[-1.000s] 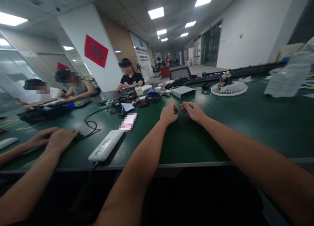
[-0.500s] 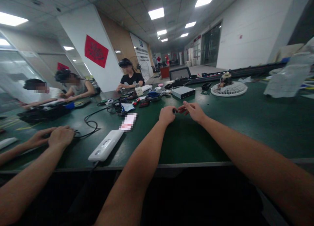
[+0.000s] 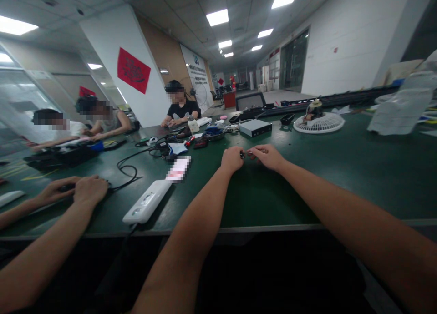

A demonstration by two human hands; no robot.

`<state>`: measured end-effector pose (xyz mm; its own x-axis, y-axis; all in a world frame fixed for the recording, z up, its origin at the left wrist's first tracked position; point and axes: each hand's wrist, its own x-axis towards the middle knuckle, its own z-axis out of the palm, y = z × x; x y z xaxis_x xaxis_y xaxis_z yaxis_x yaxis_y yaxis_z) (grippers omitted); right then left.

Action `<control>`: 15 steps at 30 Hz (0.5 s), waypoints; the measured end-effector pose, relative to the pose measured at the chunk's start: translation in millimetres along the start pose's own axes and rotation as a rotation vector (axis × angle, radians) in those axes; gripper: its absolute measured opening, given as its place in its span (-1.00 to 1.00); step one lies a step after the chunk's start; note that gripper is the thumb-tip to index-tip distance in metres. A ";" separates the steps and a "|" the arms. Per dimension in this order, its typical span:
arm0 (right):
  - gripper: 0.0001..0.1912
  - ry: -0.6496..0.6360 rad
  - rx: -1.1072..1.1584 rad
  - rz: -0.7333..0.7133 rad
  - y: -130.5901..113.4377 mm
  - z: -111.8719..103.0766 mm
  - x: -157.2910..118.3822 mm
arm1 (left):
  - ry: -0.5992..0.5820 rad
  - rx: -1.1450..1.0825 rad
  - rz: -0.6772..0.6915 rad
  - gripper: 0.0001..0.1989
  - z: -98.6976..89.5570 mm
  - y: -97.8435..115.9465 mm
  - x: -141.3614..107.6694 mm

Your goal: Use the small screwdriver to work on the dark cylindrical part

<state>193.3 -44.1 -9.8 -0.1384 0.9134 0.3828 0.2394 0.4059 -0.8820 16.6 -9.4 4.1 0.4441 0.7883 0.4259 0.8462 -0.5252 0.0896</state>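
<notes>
My left hand (image 3: 232, 159) is closed around a small dark part with a shiny round end (image 3: 242, 154), most of it hidden in the fist. Just to its right, my right hand (image 3: 268, 156) has its thumb and fingers pressed together, pointing at that round end. Whatever the right fingertips pinch is too small to make out. Both hands hover low over the green table (image 3: 273, 195). Behind them stands a grey metal box (image 3: 256, 128) with a black front.
A white power strip (image 3: 147, 202) and a phone (image 3: 178, 169) lie left of my arms. Beyond are cables and mixed parts (image 3: 205, 134). A white fan grille (image 3: 319, 123) sits back right. At the left, a co-worker's hands (image 3: 87, 191) hold a black cable (image 3: 128, 179).
My right hand's fingers have closed from a looser spread into a pinch beside my left fist. The co-worker's hands at the left have shifted slightly right.
</notes>
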 end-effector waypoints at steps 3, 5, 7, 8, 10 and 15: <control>-0.76 -0.010 -0.004 0.036 1.7 0.4 -0.1 | -0.012 0.006 -0.027 -0.78 -0.2 0.4 -0.1; -0.74 -0.020 -0.013 0.050 2.7 0.4 0.3 | -0.017 0.011 -0.044 -0.82 -1.2 1.5 -0.1; -0.72 -0.026 -0.020 0.053 3.3 0.0 0.8 | -0.016 0.016 -0.056 -0.85 -2.3 2.9 0.0; -0.71 -0.027 -0.018 0.054 3.3 -0.2 1.1 | -0.015 0.017 -0.060 -0.85 -2.8 3.5 0.1; -0.71 -0.029 -0.016 0.061 3.0 -0.6 1.4 | -0.018 0.017 -0.070 -0.81 -3.5 4.5 0.3; -0.71 -0.028 0.033 0.102 -0.4 0.7 0.7 | -0.026 0.048 -0.082 -0.76 -2.6 4.2 0.9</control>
<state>192.4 -43.6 -9.4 -0.1418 0.9485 0.2832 0.2216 0.3092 -0.9248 19.7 -11.7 7.2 0.3799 0.8361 0.3956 0.8928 -0.4433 0.0795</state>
